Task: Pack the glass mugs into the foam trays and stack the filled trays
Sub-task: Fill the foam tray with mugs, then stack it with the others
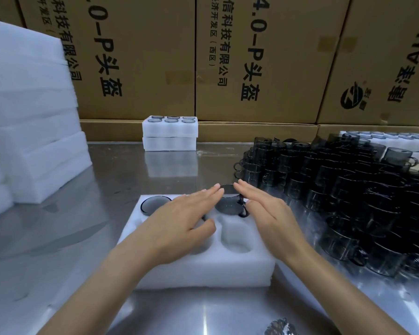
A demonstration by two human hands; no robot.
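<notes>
A white foam tray [203,267] lies on the steel table in front of me. One dark glass mug [153,205] sits in its far left pocket. Another dark glass mug [230,201] stands partly sunk in the far right pocket, handle to the right. My left hand [179,223] lies flat over the tray's middle pockets, fingertips touching that mug's rim. My right hand [269,213] is flat with straight fingers against the mug's right side. The near right pocket [236,240] is empty.
A crowd of dark glass mugs [348,189] covers the table on the right. Two filled foam trays [170,132] stand stacked at the back. Spare foam sheets [29,117] pile up on the left. Cardboard boxes [252,56] wall off the rear.
</notes>
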